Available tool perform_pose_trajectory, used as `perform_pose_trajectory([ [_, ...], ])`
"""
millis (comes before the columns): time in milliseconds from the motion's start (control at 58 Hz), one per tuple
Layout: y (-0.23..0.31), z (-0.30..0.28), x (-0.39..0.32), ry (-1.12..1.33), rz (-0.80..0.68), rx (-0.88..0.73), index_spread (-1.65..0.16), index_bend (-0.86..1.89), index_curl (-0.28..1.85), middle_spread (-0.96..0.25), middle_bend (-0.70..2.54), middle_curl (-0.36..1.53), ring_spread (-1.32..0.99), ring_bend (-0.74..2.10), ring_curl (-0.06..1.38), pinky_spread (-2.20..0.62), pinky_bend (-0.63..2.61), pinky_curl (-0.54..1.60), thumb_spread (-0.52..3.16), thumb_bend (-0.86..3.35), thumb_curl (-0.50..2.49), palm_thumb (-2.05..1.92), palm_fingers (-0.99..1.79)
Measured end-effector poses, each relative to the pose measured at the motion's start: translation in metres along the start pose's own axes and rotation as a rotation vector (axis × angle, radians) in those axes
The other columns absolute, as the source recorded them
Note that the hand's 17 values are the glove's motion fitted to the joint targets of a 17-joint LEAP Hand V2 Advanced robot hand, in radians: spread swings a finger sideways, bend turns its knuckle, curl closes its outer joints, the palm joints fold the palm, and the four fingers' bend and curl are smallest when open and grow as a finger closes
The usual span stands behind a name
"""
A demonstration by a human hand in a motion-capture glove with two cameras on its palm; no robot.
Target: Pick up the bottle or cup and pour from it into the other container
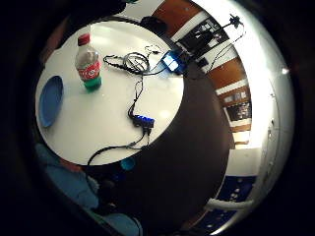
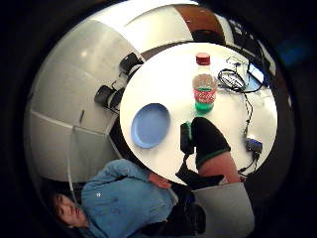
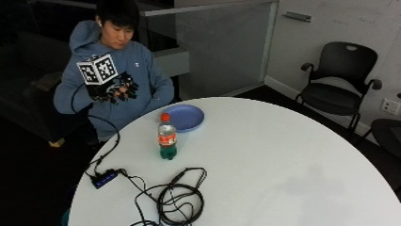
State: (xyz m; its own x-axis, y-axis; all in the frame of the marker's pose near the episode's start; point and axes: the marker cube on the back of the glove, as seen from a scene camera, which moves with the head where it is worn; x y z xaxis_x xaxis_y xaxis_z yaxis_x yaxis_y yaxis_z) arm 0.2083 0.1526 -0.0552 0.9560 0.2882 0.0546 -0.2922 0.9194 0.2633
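1. The bottle [image 3: 166, 137] stands upright on the white tabletop [image 3: 282, 165]. It has a red cap, a red label, and a little green drink at the bottom.
2. The blue plate [image 3: 185, 117] lies flat just beside the bottle, on the side closer to the person. It is the only other thing here to pour into.
3. The gloved right hand [image 3: 116, 89] is up in the air in front of the person's chest, well apart from the bottle. It holds nothing. Its fingers look loosely bent, so the grip is apart.
4. I think the task has hardly begun. The step in hand is reaching for the bottle.
5. Next, the hand needs to come down to the bottle and wrap round its middle, at the label.
6. The cap looks to be on, so it may need to come off before pouring.
7. Some black cables [image 3: 179, 197] lie on the tabletop near the bottle.
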Motion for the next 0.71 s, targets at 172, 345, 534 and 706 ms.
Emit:
perform_pose_trajectory([
  [172, -0.003, 0.011, 0.025, -0.181, 0.015, 0.046, -0.39, 0.14, 0.24, -0.01, 0.20, 0.31, 0.17, 0.49, 0.28, 0.25, 0.62, 0.25, 1.09, -0.03, 0.42, 0.67, 0.14],
  [345, -0.011, 0.030, 0.046, -0.439, 0.024, 0.120, -0.39, 0.14, 0.23, -0.01, 0.19, 0.31, 0.17, 0.49, 0.28, 0.25, 0.63, 0.26, 1.05, -0.03, 0.42, 0.66, 0.14],
  [534, -0.027, 0.051, 0.072, -0.701, 0.048, 0.228, -0.38, 0.12, 0.22, 0.00, 0.20, 0.32, 0.17, 0.50, 0.28, 0.25, 0.64, 0.26, 1.00, -0.03, 0.42, 0.66, 0.13],
  [706, -0.039, 0.074, 0.085, -0.869, 0.086, 0.254, -0.38, 0.12, 0.21, 0.00, 0.20, 0.33, 0.17, 0.51, 0.29, 0.25, 0.65, 0.27, 0.96, -0.03, 0.41, 0.65, 0.11],
])
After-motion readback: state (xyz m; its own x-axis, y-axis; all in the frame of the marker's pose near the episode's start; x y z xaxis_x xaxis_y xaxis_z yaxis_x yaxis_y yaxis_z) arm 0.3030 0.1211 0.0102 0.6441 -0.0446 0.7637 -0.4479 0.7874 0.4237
